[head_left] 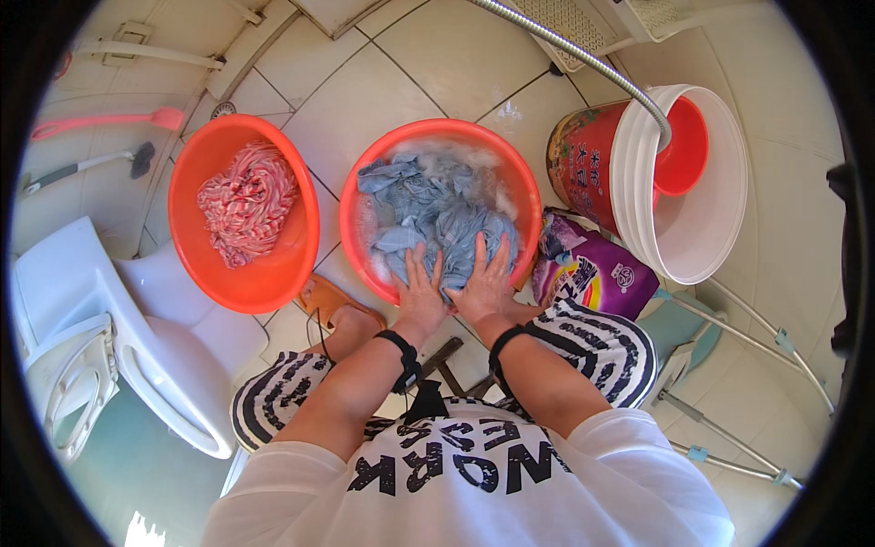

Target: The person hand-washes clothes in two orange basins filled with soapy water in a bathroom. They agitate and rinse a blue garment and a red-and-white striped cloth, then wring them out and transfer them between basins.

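Blue-grey wet clothing (437,214) lies bunched in an orange-red basin (410,130) of foamy water, straight in front of me. My left hand (421,296) rests on the near part of the cloth, its fingers stretched out and apart. Beside it, my right hand (486,290) presses on the same cloth, fingers spread likewise. White suds show along the far and right sides of the water. To the left, a second orange basin (301,223) holds a twisted bundle of red-and-white striped cloth (248,205).
A white-rimmed bucket (638,182) with a red scoop (684,146) inside stands at right, under a metal hose (583,55). A purple detergent bag (592,264) leans near my right knee. The toilet (155,346) is at left, near wall-hung brushes (100,166). Metal-legged frame (729,328) at right.
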A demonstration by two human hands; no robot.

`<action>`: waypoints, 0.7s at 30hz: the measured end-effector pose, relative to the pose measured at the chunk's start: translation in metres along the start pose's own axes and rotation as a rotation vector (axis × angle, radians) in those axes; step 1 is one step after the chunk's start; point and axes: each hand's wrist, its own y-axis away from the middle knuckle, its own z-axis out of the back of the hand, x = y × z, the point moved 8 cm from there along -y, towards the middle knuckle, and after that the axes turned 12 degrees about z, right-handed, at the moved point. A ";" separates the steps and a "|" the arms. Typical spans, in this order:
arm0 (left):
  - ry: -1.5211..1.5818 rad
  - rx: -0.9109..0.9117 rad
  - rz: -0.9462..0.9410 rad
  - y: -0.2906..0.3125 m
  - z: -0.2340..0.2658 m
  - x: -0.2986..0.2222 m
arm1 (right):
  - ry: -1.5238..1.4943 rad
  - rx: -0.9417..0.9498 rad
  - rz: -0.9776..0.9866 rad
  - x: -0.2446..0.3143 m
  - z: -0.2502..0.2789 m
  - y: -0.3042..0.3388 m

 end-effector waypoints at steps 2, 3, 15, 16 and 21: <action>0.032 0.028 -0.019 -0.022 0.007 -0.006 | 0.000 -0.057 0.018 -0.003 -0.003 -0.020; 0.011 0.085 -0.018 -0.032 0.007 -0.010 | 0.018 -0.057 0.011 -0.006 -0.003 -0.033; 0.063 -0.188 -0.427 -0.118 0.132 -0.032 | 0.327 0.615 0.017 -0.044 -0.038 -0.159; 0.083 -0.210 -0.373 -0.125 0.141 -0.025 | 0.312 0.488 0.010 -0.043 -0.030 -0.167; 0.612 -0.279 -0.007 -0.154 0.155 0.018 | -0.001 0.023 0.171 -0.003 0.017 -0.148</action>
